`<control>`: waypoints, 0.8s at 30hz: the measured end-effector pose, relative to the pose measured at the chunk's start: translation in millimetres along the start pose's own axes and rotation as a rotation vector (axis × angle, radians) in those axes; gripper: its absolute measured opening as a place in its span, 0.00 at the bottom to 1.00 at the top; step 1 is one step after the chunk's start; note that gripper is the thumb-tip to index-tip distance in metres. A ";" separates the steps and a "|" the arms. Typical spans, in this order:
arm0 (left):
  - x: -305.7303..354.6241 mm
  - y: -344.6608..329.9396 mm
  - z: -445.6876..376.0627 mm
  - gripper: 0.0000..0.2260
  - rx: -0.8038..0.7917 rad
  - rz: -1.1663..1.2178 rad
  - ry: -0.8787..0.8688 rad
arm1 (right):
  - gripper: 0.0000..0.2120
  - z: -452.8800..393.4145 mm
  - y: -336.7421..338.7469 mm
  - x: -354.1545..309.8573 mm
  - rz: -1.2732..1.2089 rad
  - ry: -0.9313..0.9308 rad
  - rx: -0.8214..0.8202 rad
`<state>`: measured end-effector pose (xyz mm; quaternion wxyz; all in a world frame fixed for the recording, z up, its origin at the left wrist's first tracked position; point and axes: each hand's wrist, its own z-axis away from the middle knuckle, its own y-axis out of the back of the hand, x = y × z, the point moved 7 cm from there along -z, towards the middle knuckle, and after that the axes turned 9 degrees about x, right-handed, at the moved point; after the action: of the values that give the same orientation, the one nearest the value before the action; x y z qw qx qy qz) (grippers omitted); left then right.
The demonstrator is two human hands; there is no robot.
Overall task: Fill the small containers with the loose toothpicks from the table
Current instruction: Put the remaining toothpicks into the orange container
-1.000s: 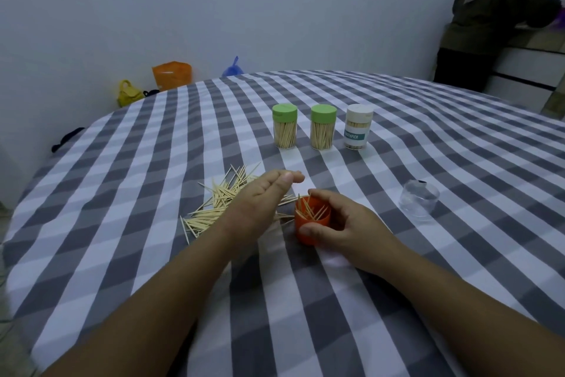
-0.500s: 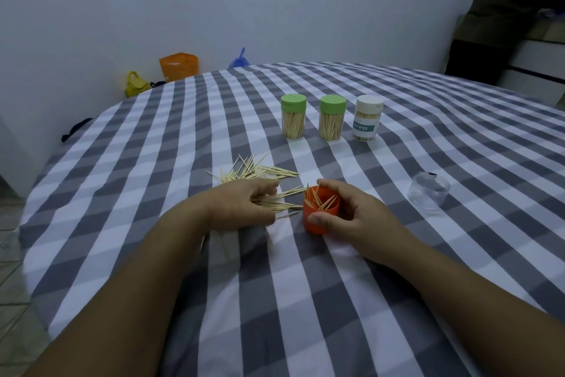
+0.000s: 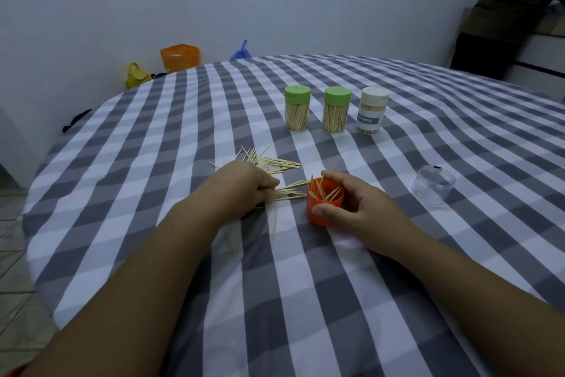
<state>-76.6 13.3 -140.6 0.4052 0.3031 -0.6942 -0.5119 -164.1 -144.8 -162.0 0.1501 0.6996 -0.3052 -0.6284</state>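
An orange container (image 3: 323,212) stands upright on the checked tablecloth with a few toothpicks leaning inside it. My right hand (image 3: 357,208) grips it, thumb in front and fingers round the back. Just left of it, my left hand (image 3: 241,187) lies on the pile of loose toothpicks (image 3: 275,164), fingers curled round a bunch whose tips point toward the orange container. More toothpicks spread out behind that hand and a few lie nearer me.
Two green-lidded toothpick jars (image 3: 297,112) (image 3: 336,114) and a white-lidded one (image 3: 372,114) stand in a row at the back. A clear plastic cap (image 3: 432,188) lies to the right. A person (image 3: 516,7) stands at the far right; bags (image 3: 179,57) sit beyond the table.
My left hand came down from above the pile onto the toothpicks and curled round a bunch. The right hand kept its grip on the orange container.
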 end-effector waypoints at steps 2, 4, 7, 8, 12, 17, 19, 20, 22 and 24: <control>5.9 3.1 -0.2 0.16 0.002 -0.073 -0.015 | 0.32 -0.1 -0.3 0.2 0.006 -0.004 -0.001; 8.9 4.4 0.3 0.17 -0.006 -0.121 -0.018 | 0.32 0.3 0.1 0.5 0.011 -0.005 -0.001; 10.7 4.7 1.9 0.17 -0.002 -0.138 -0.020 | 0.32 1.3 0.2 0.4 0.006 -0.004 -0.003; 11.5 5.9 1.4 0.17 0.008 -0.126 -0.015 | 0.32 1.1 0.2 0.2 0.004 -0.004 -0.002; 15.2 8.6 -2.6 0.16 0.036 -0.008 0.010 | 0.31 0.7 0.0 -0.6 0.017 -0.006 -0.006; 0.8 18.7 2.1 0.11 0.332 0.570 0.077 | 0.31 1.4 -0.4 -0.9 0.020 -0.004 -0.016; -5.7 14.7 1.2 0.10 0.342 0.883 0.154 | 0.32 1.1 -0.6 -0.3 0.023 -0.005 -0.018; -6.3 11.7 0.7 0.10 0.326 1.024 0.194 | 0.32 0.9 -0.6 -0.2 0.022 -0.007 -0.019; -3.0 4.6 -0.6 0.11 0.283 1.229 0.255 | 0.32 0.6 -0.6 -0.4 0.020 -0.008 -0.019; 3.2 -1.3 -0.7 0.10 0.255 1.377 0.290 | 0.32 0.3 -0.6 -0.7 0.019 -0.007 -0.016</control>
<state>-77.6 10.0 -140.9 0.6860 -0.0938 -0.7215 -0.0092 -164.2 -143.8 -161.8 0.1609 0.6931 -0.3073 -0.6319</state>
